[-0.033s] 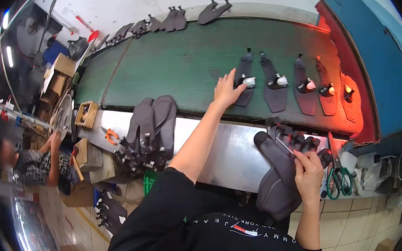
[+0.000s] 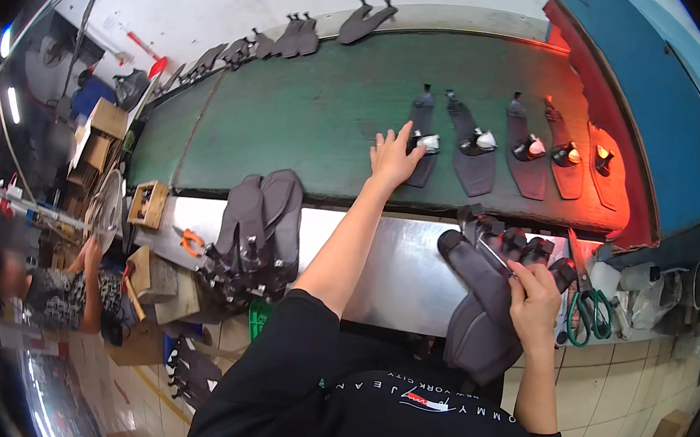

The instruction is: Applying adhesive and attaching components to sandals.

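Dark sole point(image 2: 423, 173) lies beside my left hand point(image 2: 394, 160), spread seemingly for reach; slim tool point(image 2: 495, 256) gripped in my right hand point(image 2: 536, 300)

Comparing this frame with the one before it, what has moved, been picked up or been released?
Nothing visibly moved, was taken or let go; the whole view only shifted very slightly. As before, the left hand is spread at the leftmost dark piece on the green belt, and the right hand holds a thin tool. The orange-handled pliers stay put.
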`<action>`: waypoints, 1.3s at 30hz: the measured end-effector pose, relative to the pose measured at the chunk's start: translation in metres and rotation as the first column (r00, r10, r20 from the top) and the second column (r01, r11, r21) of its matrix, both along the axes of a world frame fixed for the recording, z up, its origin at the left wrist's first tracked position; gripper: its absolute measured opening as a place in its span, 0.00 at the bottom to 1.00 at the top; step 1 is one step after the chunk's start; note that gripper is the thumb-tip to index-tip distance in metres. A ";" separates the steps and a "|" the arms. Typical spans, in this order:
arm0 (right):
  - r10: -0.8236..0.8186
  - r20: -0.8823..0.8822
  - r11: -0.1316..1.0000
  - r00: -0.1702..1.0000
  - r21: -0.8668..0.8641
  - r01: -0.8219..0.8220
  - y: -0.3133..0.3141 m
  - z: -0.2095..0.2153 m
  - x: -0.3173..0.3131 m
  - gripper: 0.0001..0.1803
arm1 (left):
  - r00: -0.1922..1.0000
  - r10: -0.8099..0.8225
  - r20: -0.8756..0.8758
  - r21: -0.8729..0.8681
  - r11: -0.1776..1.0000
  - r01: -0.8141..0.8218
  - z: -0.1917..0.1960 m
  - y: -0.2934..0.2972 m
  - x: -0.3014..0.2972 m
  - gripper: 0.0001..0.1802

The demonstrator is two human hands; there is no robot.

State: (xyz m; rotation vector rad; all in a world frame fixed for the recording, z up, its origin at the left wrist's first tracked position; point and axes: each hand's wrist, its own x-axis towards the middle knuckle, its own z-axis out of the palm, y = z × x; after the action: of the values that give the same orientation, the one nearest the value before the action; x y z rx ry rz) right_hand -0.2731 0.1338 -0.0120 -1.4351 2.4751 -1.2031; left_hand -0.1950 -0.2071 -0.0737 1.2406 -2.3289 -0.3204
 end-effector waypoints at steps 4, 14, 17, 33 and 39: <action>0.030 -0.111 0.999 0.993 0.025 -0.028 -0.003 -0.005 -0.008 0.12 | 0.978 -0.112 -0.175 -0.195 0.978 0.077 -0.021 -0.002 -0.026 0.16; 0.110 0.284 0.964 0.952 -0.263 -0.033 0.008 0.017 0.010 0.07 | 0.505 0.065 -0.861 0.343 0.807 0.480 0.100 0.072 0.052 0.15; 0.591 0.648 0.755 0.481 -0.655 -0.046 -0.004 0.023 0.019 0.20 | 0.474 0.149 -0.868 0.481 0.493 0.725 0.113 0.145 0.092 0.17; 0.517 0.625 0.836 0.585 -0.514 -0.190 0.010 0.055 0.076 0.21 | 0.496 0.407 -0.767 0.597 0.170 0.784 0.077 0.214 0.181 0.14; 0.415 0.588 0.897 0.695 -0.390 -0.207 0.024 0.048 0.104 0.25 | 0.453 0.422 -0.785 0.546 0.127 0.828 0.074 0.217 0.190 0.17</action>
State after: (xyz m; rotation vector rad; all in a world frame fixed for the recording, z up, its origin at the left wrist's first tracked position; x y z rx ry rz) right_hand -0.1694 0.1577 0.0361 -1.1259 1.5460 -1.6754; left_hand -0.0054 0.0101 0.0006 0.5449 -1.0141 -2.3839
